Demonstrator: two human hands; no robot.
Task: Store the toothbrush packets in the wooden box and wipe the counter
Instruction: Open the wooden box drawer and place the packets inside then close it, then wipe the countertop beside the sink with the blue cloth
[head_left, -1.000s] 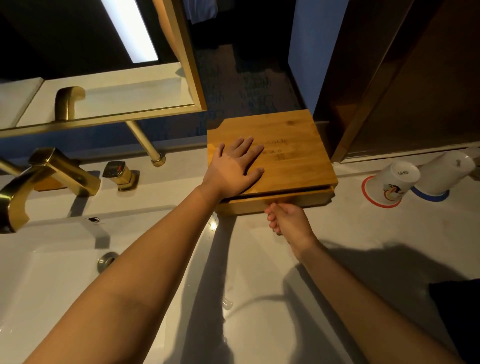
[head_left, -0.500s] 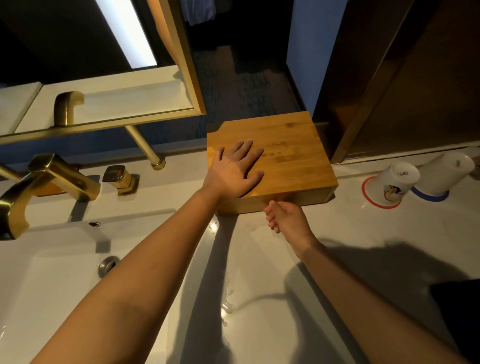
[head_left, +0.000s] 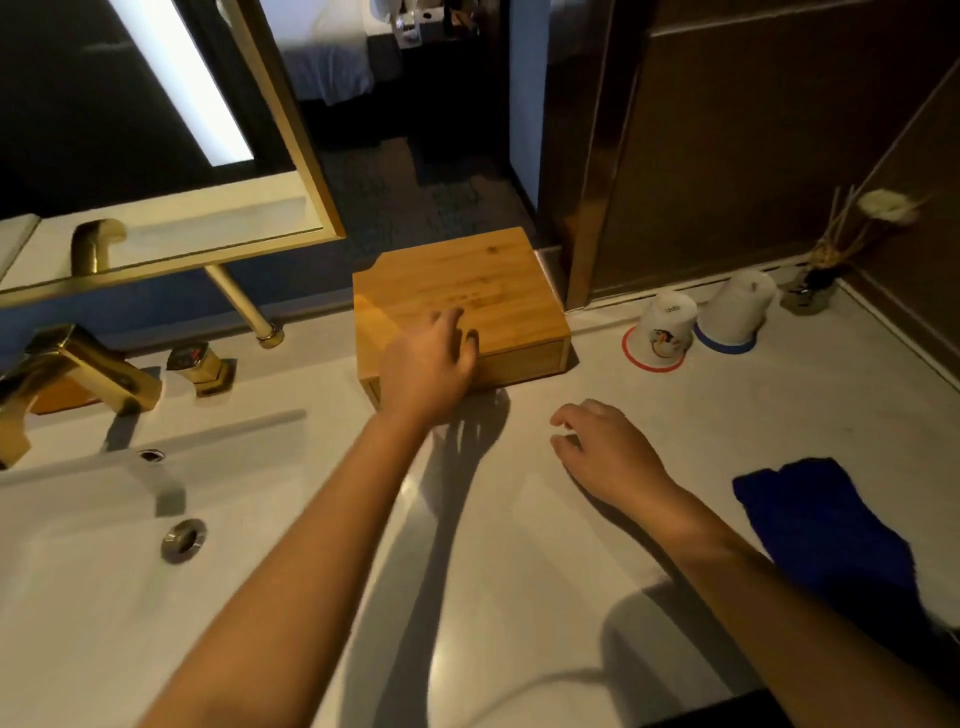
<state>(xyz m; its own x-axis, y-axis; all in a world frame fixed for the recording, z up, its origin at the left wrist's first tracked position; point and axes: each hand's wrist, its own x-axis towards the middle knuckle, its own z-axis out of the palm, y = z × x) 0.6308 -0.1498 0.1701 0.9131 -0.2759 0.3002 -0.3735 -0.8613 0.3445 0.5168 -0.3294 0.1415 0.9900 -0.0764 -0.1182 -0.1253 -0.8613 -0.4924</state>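
The bamboo box (head_left: 460, 301) sits closed at the worktop's (head_left: 519, 519) far edge. Both hands, left hand (head_left: 428, 364) and right hand (head_left: 605, 452), are released, holding nothing; the blue cloth (head_left: 826, 525) lies near right, handy for wiping.

two bare forearms and hands, nothing worn

both arms show uncovered from the bottom edge of the view up to the fingers; the left hand (head_left: 426, 371) and right hand (head_left: 605, 454) carry no gloves, rings, watch or bands, and no sleeve or cuff appears on either arm within view.
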